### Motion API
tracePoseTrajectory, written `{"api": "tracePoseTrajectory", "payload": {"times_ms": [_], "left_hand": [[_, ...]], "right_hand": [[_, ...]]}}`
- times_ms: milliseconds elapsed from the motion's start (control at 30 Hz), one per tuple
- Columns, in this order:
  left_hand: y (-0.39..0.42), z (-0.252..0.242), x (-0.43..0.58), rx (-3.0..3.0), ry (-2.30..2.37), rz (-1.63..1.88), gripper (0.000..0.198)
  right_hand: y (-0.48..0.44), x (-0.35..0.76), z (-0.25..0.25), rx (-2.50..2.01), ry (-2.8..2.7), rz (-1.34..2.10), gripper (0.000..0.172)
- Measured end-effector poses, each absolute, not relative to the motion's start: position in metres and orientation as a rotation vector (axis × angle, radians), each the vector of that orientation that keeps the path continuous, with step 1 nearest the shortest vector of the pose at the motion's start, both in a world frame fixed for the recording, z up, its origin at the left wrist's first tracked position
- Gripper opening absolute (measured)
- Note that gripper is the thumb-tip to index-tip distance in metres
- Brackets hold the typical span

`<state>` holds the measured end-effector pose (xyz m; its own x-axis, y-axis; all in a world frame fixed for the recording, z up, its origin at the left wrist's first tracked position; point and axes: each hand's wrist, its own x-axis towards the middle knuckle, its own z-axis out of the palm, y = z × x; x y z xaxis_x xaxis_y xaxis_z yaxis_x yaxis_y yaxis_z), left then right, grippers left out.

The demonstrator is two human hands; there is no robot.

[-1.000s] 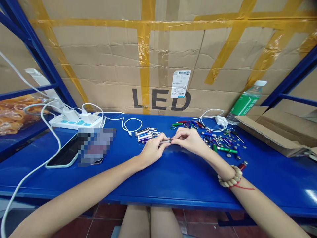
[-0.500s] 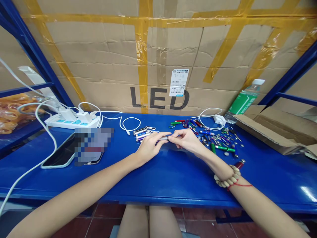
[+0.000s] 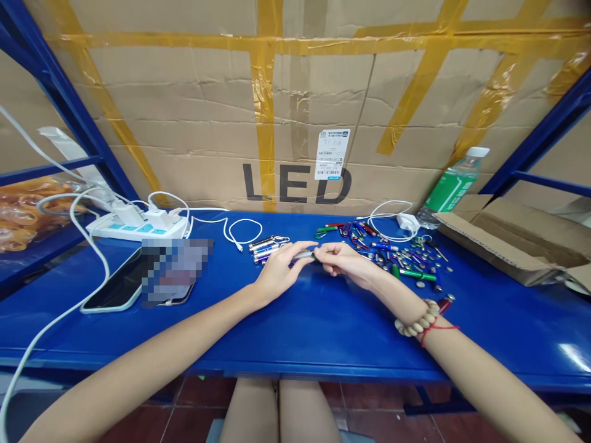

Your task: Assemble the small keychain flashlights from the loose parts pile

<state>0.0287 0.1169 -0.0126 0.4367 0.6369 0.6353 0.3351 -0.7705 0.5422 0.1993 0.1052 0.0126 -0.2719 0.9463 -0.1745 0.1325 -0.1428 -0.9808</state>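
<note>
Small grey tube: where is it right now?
In the head view, near the centre, the small grey tube is held by the left hand, with one end at the right hand.

Behind the table stands, as I see, a carton. On the table's left side lies the power strip, and before it the smartphone. Near the middle lie the mini flashlights. To the right of them are scattered flashlight parts, then the cardboard box, with a bottle behind its left end.
</note>
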Motion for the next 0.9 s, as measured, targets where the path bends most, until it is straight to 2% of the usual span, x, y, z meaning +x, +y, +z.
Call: {"api": "tracePoseTrajectory", "payload": {"times_ms": [433, 667, 800, 900], "left_hand": [[0.111, -0.010, 0.037, 2.006, 0.809, 1.136, 0.022], [0.111, -0.009, 0.040, 1.814, 0.837, 1.137, 0.019], [0.114, -0.011, 0.040, 1.725, 0.872, 1.180, 0.022], [0.116, -0.011, 0.039, 1.699, 0.889, 1.208, 0.025]], "right_hand": [[0.109, 0.205, 0.019, -1.270, -1.507, 1.388, 0.050], [0.125, 0.239, 0.028, -1.294, -1.237, 0.900, 0.050], [0.125, 0.248, 0.029, -1.385, -1.516, 0.651, 0.046], [0.119, 0.250, 0.030, -1.368, -1.965, 0.845, 0.042]]}}
